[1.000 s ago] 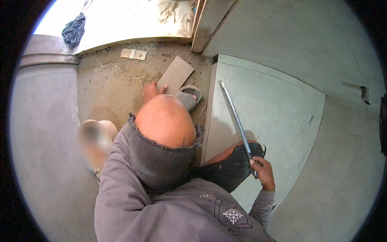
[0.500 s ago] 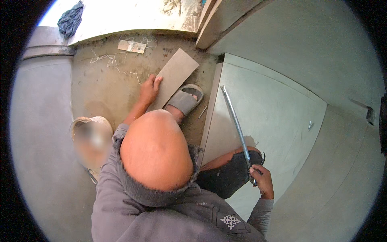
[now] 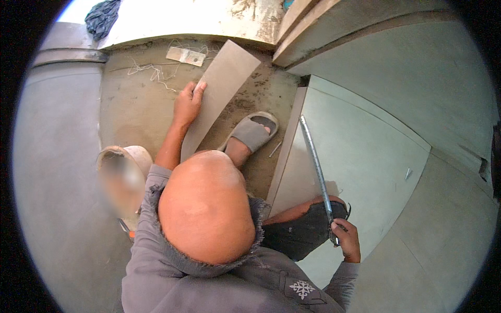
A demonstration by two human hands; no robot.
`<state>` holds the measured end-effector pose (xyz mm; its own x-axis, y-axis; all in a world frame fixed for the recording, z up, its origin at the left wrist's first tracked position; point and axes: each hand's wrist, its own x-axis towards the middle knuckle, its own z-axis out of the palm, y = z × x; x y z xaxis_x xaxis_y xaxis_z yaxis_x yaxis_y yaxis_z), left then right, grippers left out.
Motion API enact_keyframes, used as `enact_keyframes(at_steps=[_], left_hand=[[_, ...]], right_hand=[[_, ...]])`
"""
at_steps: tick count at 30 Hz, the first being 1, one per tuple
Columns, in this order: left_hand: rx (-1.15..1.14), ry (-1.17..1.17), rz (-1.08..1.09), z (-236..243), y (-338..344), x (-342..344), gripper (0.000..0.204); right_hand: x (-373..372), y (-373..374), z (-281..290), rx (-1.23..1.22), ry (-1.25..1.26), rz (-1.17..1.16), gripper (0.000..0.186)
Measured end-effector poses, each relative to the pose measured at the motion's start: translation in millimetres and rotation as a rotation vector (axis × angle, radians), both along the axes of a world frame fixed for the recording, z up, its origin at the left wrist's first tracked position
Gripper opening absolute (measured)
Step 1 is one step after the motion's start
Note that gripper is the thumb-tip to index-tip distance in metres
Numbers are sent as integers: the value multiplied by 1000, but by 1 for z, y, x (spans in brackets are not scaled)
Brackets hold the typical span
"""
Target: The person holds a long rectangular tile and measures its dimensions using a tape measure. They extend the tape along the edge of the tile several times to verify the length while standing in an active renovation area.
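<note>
My left hand (image 3: 188,107) is closed on the edge of a long grey tile strip (image 3: 227,73), thumb on its face, to the left of my sandalled foot (image 3: 254,131). The strip's near end is hidden behind my knee. At the right, my right hand (image 3: 346,241) grips the dark lower end of a long, thin metal bar (image 3: 315,161). The bar slants up and left over a large pale tile panel (image 3: 365,135), beside my bent leg in dark shorts. Whether its far tip touches the panel, I cannot tell.
A dirty bucket (image 3: 138,155) stands at my left, an orange-handled tool (image 3: 130,233) beside it. Loose string surrounds a small flat block (image 3: 186,56) on the rough floor. A thin metal rod (image 3: 275,149) lies near my foot. Upper left is a black plastic bag (image 3: 103,20).
My left hand has raised the tile strip and moved it farther forward, away from my foot. My right hand keeps its hold on the bar. The whole view has shifted slightly.
</note>
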<state>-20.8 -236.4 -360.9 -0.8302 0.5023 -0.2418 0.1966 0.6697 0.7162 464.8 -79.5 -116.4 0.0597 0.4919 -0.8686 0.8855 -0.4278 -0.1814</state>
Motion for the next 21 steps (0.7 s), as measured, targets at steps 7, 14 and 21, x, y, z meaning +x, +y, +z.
enact_keyframes(at_steps=[7,14,21], left_hand=[[247,165,251,98,-18,-53,39],[533,369,603,201,-53,-101,38],[771,412,886,233,-92,-109,60]], right_hand=[[7,-4,0,-3,49,-3,34],[3,-7,3,-3,49,6,35],[7,-9,-1,5,104,5,31]])
